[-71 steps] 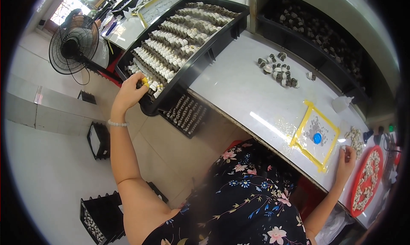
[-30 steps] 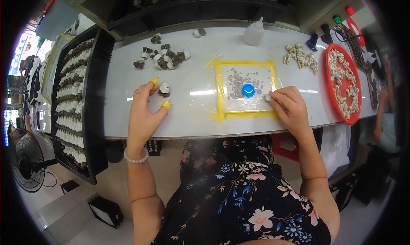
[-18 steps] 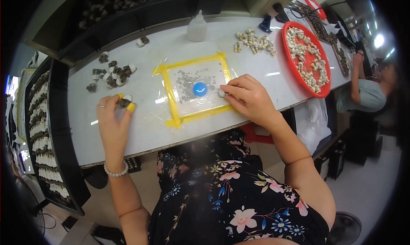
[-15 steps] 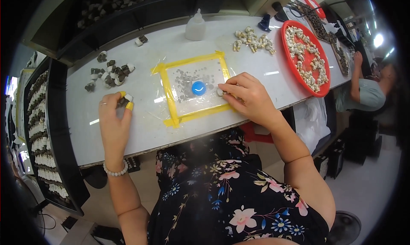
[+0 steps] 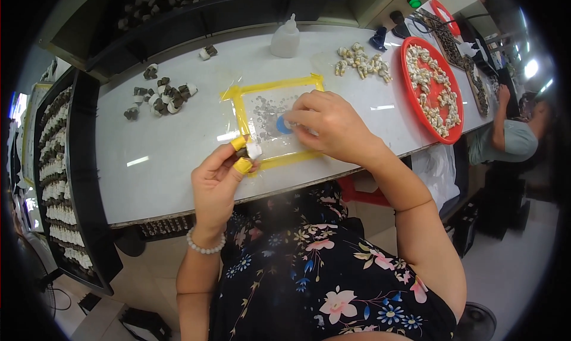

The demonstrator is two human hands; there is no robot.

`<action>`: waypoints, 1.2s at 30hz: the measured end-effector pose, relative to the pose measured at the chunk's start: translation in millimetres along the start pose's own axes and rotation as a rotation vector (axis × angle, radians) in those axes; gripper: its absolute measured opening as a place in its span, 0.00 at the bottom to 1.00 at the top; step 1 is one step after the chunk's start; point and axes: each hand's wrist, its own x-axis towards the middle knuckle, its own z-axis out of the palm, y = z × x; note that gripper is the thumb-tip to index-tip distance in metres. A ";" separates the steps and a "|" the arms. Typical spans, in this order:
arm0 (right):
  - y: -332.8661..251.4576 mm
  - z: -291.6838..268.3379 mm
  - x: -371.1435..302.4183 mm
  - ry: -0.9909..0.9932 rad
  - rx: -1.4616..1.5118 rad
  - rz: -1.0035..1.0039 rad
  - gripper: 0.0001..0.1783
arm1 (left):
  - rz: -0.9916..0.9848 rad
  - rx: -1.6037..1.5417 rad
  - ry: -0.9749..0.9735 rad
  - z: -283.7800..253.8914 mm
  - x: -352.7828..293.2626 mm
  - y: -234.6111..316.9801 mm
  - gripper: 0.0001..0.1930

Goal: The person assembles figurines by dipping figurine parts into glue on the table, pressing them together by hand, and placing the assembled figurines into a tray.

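Observation:
My left hand, with yellow covers on thumb and forefinger, pinches a small white-and-dark figure at the left edge of a yellow-taped frame. My right hand is inside that frame, its fingertips closed at a round blue piece and hiding part of it. Whatever those fingertips hold is covered. Small greyish round dots lie scattered on the clear sheet within the tape. Farther left sits a loose pile of white-and-dark figures.
Behind the frame stands a white nozzle bottle. Cream-coloured figures lie to its right, beside a red tray of similar ones. A black rack of figures flanks the table's left end. A co-worker sits far right.
My left hand has moved right with the white-and-dark figure, from open table to the tape's edge. My right hand has shifted left onto the blue piece; the small round piece it pinched is now hidden.

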 end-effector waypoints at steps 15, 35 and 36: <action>-0.4 -0.8 -3.0 0.043 0.183 0.110 0.13 | -0.008 -0.156 0.019 11.3 5.8 -16.7 0.14; -24.9 2.5 -3.3 0.032 0.598 0.164 0.15 | -0.003 -0.193 0.009 10.3 7.7 -19.4 0.12; -25.2 3.2 -3.1 0.027 0.562 0.141 0.15 | 0.014 -0.166 0.009 10.9 7.8 -20.2 0.12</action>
